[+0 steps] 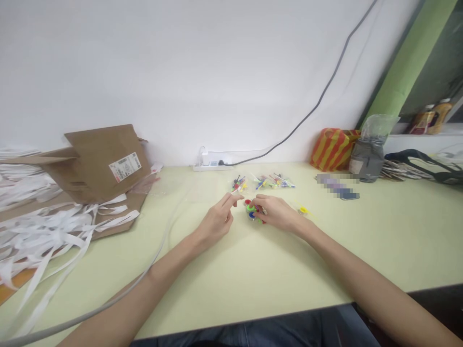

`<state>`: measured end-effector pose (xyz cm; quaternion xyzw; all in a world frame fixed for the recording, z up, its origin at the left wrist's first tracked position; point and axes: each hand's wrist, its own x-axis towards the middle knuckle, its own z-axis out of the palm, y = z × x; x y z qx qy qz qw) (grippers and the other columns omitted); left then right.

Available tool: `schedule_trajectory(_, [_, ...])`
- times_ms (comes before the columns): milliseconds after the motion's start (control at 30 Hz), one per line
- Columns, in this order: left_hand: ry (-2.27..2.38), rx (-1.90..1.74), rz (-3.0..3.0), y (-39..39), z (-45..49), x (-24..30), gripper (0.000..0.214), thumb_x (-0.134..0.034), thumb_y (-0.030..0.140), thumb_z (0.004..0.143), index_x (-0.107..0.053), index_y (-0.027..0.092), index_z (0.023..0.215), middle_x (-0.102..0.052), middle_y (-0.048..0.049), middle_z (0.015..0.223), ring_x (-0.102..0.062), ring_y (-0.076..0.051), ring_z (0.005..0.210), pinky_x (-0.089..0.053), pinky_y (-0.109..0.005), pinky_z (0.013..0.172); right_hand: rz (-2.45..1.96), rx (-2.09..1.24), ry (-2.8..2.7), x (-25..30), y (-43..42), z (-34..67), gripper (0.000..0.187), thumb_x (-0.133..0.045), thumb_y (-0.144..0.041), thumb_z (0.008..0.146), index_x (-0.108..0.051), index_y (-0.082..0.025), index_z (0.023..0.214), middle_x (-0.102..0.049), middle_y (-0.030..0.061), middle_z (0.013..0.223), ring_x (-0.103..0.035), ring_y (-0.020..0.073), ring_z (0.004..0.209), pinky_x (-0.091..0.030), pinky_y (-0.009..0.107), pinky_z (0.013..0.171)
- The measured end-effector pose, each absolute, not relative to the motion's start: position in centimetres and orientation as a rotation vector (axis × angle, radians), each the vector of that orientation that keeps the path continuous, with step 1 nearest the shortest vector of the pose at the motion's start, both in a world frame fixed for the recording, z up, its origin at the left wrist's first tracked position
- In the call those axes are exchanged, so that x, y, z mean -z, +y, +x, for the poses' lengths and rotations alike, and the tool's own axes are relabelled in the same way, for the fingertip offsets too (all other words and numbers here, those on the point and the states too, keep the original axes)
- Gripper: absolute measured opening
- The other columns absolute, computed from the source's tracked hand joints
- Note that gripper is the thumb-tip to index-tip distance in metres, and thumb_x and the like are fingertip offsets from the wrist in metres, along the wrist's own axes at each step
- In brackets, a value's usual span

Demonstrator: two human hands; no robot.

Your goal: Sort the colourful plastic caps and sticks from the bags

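Observation:
My left hand [217, 220] rests on the pale green table [253, 270] with its fingers stretched out toward a small cluster of coloured plastic pieces [251, 208], red, green and blue. It holds nothing that I can see. My right hand [275, 213] lies just right of that cluster, its fingers curled and pinched on the coloured pieces. A small yellow piece [303, 210] lies on the table beside my right wrist.
Small clear bags of coloured parts [263, 182] lie behind the hands. A white power strip [211, 165] sits at the wall. Brown cardboard [103, 161] and white paper strips [43, 231] fill the left. A striped bag [334, 148] and a grey bag [367, 154] stand at the right.

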<state>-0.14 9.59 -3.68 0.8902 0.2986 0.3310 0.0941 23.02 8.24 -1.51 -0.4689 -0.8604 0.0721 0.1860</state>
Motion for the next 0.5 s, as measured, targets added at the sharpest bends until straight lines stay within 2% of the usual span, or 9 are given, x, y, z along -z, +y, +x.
schedule_trajectory(100, [0.871, -0.986, 2.664, 9.4, -0.1, 3.4, 0.063, -0.035, -0.006, 0.081, -0.045, 0.024, 0.135, -0.054, -0.0049, 0.107, -0.056, -0.012, 0.085, -0.046, -0.024, 0.080, -1.372, -0.163, -2.297, 0.1, 8.7, 24.9, 0.027, -0.056, -0.017, 0.089, -0.063, -0.023, 0.114, -0.065, 0.0013, 0.086, -0.061, 0.0160, 0.081, -0.040, 0.025, 0.072])
schedule_trajectory(233, [0.869, -0.975, 2.681, 9.3, -0.1, 3.4, 0.061, -0.035, -0.004, 0.082, -0.046, 0.024, 0.135, -0.055, -0.0042, 0.104, -0.054, -0.011, 0.080, -0.046, -0.023, 0.076, -1.792, -0.038, -2.158, -1.3, 9.3, 30.2, 0.023, -0.064, -0.022, 0.082, -0.065, -0.022, 0.105, -0.068, 0.0050, 0.094, -0.061, 0.0197, 0.082, -0.040, 0.027, 0.065])
schedule_trajectory(367, [0.826, -0.972, 2.697, 9.4, 0.0, 3.4, 0.055, -0.034, -0.001, 0.087, -0.048, 0.025, 0.133, -0.055, -0.0040, 0.102, -0.053, -0.011, 0.080, -0.044, -0.024, 0.075, -2.192, -0.209, -2.212, -0.7, 9.6, 34.0, 0.015, -0.072, -0.025, 0.074, -0.066, -0.019, 0.086, -0.068, 0.0068, 0.084, -0.059, 0.0183, 0.066, -0.035, 0.026, 0.054])
schedule_trajectory(500, [0.812, -0.998, 2.676, 9.3, 0.0, 3.4, 0.050, -0.034, 0.001, 0.090, -0.049, 0.024, 0.131, -0.055, -0.0041, 0.100, -0.055, -0.012, 0.085, -0.045, -0.024, 0.078, -1.988, -0.295, -2.277, -0.4, 9.7, 32.4, 0.004, -0.062, -0.022, 0.082, -0.062, -0.020, 0.079, -0.066, 0.0041, 0.076, -0.054, 0.0130, 0.053, -0.034, 0.026, 0.051])
